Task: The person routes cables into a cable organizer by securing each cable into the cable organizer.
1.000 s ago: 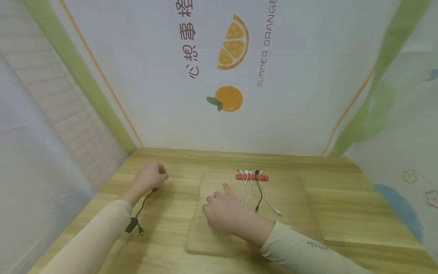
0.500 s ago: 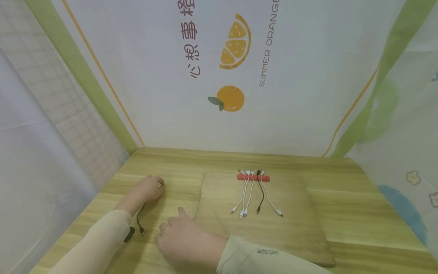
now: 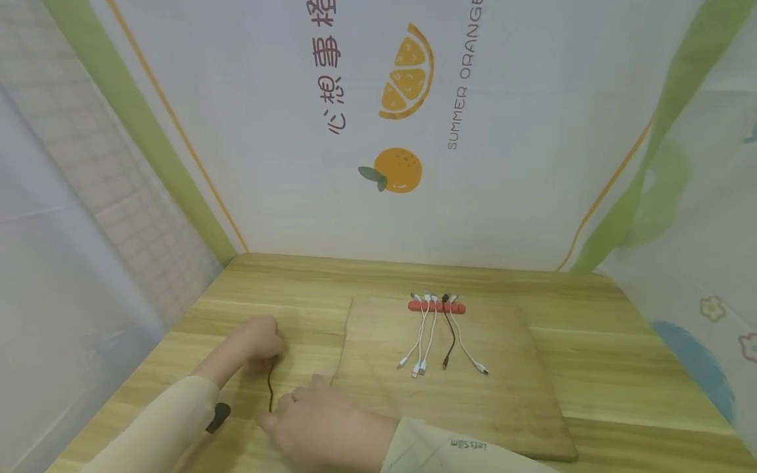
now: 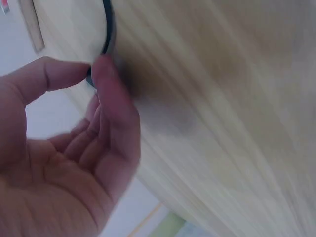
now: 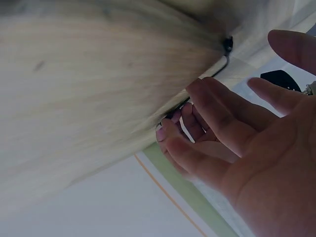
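A short black charging cable [image 3: 270, 387] runs over the left part of the table. My left hand [image 3: 257, 341] pinches one end of it; in the left wrist view, thumb and forefinger meet on the dark cable [image 4: 107, 24]. Toward the other end lies my right hand [image 3: 328, 424], its fingertips near the cable in the head view. Seen from the right wrist, the fingers of the right hand [image 5: 266, 163] reach out with the thumb held apart, and the cable's free plug [image 5: 227, 44] stands beyond the fingertips, ungripped.
A wooden board [image 3: 485, 407] lies right of centre. Near its far edge a red cable holder [image 3: 412, 306] carries several white cables [image 3: 464, 336] and one black cable [image 3: 453, 332], their ends trailing forward. A small black object [image 3: 219, 417] shows beside the left sleeve.
My right hand has moved left from over the board to near the black cable. My left hand has come slightly nearer the body, and the cable's free end has shifted right.
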Demonstrator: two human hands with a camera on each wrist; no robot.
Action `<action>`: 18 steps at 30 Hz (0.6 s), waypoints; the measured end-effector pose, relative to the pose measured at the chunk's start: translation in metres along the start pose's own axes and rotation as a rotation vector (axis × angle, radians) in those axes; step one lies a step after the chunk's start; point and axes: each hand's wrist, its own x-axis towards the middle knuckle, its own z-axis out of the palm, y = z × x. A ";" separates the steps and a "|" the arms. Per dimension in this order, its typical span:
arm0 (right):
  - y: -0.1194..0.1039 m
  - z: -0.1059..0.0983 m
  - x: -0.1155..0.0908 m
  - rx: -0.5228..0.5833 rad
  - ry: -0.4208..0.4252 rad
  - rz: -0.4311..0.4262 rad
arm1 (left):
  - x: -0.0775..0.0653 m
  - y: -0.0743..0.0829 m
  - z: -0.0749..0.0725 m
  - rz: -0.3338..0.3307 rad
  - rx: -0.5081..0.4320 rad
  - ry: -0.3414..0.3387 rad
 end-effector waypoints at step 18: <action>0.018 0.003 -0.035 -0.174 0.213 -0.110 | -0.029 0.068 -0.020 0.208 -0.288 -0.065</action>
